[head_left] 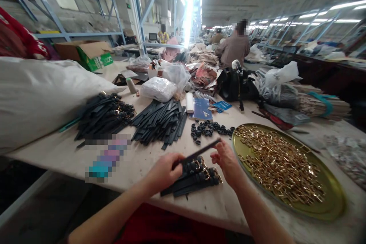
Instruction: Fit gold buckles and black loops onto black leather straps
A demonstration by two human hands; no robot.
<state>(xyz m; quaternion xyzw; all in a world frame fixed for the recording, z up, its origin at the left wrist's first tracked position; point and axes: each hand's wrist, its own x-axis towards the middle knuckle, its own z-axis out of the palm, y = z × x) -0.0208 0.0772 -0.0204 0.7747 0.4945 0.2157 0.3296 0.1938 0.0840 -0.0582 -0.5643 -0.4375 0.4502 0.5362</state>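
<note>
A dark leather strap (201, 151) is stretched between my hands above the table. My left hand (167, 169) is closed round its near end. The thumb and fingertips of my right hand (225, 160) pinch its far end; the other fingers are curled loosely. Just below lies a small pile of black straps with gold buckles (197, 181). Small black loops (210, 127) are scattered beyond the strap. On the right, a round gold tray (333, 202) holds a heap of gold buckles (280, 164). A pile of flat black straps (160, 122) lies ahead to the left.
More buckled straps (104, 116) lie beside a big white sack (42, 99) at left. A white thread spool (189, 103), a blue booklet (201, 108) and a black bag (237, 85) stand farther back. Another person (236, 47) sits beyond the table.
</note>
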